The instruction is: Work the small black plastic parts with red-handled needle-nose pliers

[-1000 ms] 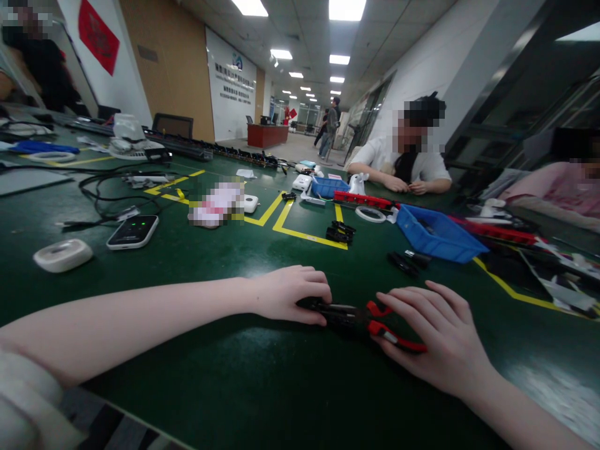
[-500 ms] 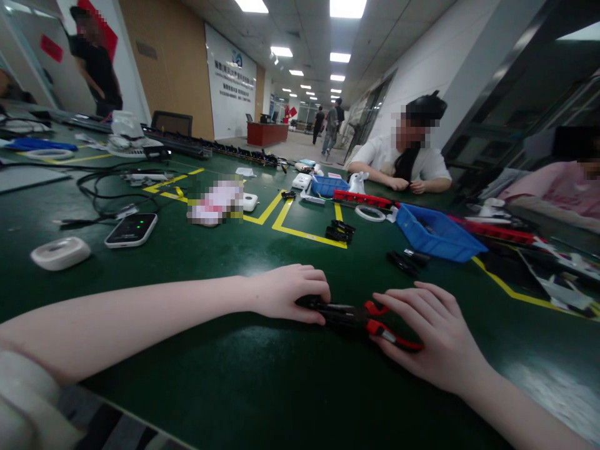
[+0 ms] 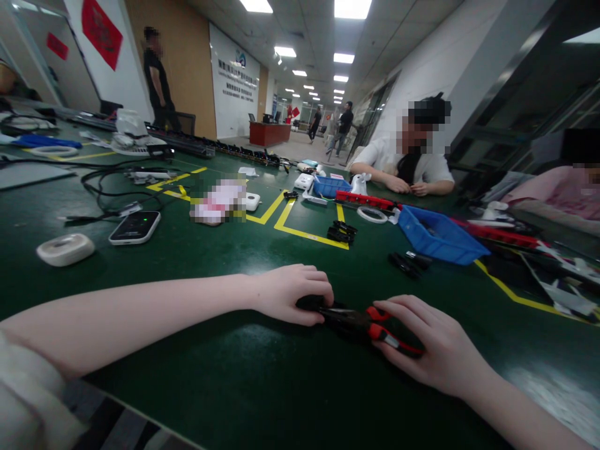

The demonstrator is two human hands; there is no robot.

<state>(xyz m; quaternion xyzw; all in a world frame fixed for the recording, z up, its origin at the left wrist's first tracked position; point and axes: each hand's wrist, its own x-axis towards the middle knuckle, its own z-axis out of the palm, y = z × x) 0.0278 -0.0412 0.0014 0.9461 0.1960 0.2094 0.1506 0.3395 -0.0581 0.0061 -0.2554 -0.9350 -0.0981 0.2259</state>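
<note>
Here, 2 bare hands meet over a pair of red-handled pliers [image 3: 370, 325] lying on the green table [image 3: 225, 375].

No brand or label can be read on the pliers; the blue lettering on the white wall sign [image 3: 238, 81] far back is too small to make out. The left hand [image 3: 290, 292] lies curled, knuckles up, fingers pressed together and bent down over the black nose end of the tool and a small dark part there. The right hand [image 3: 434, 350] is loosely cupped, fingers slightly apart, thumb and forefinger closing on the red handles. The pliers lie flat between both hands, near the table's front edge. Beyond them lie black parts [image 3: 407, 261], a blue bin [image 3: 438, 236], yellow floor-tape lines [image 3: 304, 234] and a phone [image 3: 135, 227] with green lights.
</note>
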